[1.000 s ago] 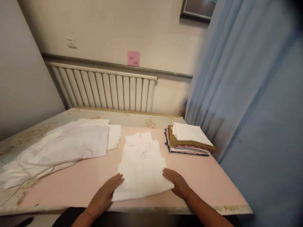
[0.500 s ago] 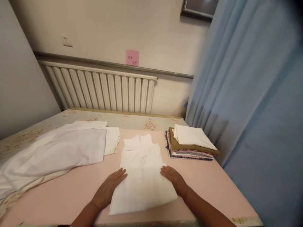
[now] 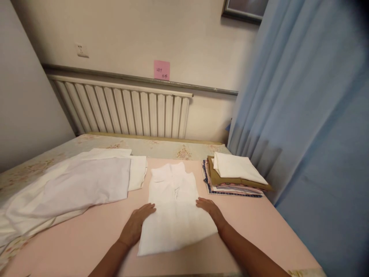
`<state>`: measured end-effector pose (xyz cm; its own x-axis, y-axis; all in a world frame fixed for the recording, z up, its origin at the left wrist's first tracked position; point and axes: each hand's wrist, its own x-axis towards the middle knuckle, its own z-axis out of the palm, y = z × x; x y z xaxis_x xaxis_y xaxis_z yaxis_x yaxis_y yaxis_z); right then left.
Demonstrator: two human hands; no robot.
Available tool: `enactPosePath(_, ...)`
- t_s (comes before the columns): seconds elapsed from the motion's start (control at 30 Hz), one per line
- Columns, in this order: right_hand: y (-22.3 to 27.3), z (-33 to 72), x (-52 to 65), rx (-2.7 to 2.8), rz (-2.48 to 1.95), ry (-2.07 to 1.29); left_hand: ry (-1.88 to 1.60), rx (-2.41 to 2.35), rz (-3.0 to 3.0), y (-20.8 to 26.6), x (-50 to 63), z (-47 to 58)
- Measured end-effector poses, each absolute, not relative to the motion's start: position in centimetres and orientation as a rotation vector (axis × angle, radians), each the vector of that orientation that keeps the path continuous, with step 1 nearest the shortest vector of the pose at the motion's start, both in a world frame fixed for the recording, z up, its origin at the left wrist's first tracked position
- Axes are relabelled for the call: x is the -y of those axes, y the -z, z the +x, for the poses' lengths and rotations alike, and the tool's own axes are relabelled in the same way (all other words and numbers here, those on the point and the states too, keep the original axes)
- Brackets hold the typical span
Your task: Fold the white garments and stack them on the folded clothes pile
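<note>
A white garment (image 3: 175,219) lies folded lengthwise on the pink cloth in front of me, with a small crumple near its upper middle. My left hand (image 3: 137,223) rests along its left edge, fingers stretched out and the fingertips on the fabric. On the opposite edge, my right hand (image 3: 211,211) lies with extended fingers touching the cloth. Neither hand grips anything.
Loose white garments (image 3: 86,181) spread over the left side. At the right stands a stack of folded clothes (image 3: 239,181), white on top. A pink cloth (image 3: 95,234) covers part of the floral-covered surface (image 3: 150,144). Beyond are a radiator (image 3: 129,109) and a blue curtain (image 3: 288,115).
The white garment's near edge has shifted slightly away from me and to the right. Both hands have moved a little forward with it, staying at its sides.
</note>
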<state>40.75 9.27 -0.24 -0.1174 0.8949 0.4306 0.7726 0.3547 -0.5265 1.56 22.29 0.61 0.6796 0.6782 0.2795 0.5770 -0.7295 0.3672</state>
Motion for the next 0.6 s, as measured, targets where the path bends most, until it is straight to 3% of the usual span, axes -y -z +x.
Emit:
enactPosePath(0.43, -1.2, 37.2, 0.8, 1.743, -1.434, -0.432, -0.809, -1.015, 2.18, -0.3, -13.9, -2.4)
enactPosePath(0.6, -2.8, 35.5, 3.0, 1.478, -1.491, -0.673, -0.756, -1.105, 2.011, -1.6, -11.6, -1.7)
